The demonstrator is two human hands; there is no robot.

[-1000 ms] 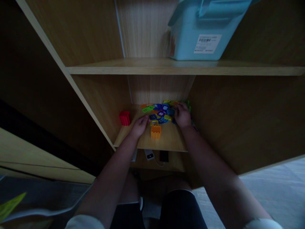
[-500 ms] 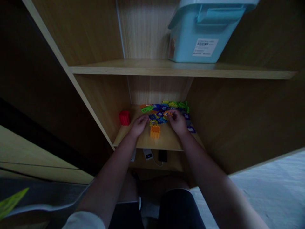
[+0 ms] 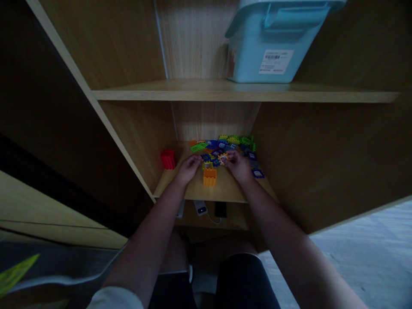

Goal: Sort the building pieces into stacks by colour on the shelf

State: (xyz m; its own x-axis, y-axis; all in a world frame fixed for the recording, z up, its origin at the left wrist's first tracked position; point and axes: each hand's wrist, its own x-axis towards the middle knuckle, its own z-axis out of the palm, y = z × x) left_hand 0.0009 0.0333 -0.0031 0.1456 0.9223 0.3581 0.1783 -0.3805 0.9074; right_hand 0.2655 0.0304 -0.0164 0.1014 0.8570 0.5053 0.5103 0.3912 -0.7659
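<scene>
My right hand (image 3: 240,165) pinches an orange interlocking puzzle tile (image 3: 222,159) that bears a pale printed mark. My left hand (image 3: 189,168) has its fingers drawn together at the left edge of some blue interlocking tiles (image 3: 206,157); whether it grips anything is too small to tell. Between the hands, nearer to me, an orange cube (image 3: 210,177) with toothed edges stands on the shelf board. A yellow tile (image 3: 207,165) shows just behind the cube. Farther back lie green tiles (image 3: 198,147) and several purple, blue and yellow-green ones, partly overlapping.
A red ribbed block (image 3: 168,159) stands at the left wall of this compartment. Above is a shelf (image 3: 193,91) bearing a light-blue lidded bin (image 3: 267,47). On the level below lie a white device (image 3: 201,208) with a cable and a dark flat object (image 3: 220,210).
The orange tile in my right hand has moved slightly left and toward me, and its printed face has turned. My left hand stays nearly where it was.
</scene>
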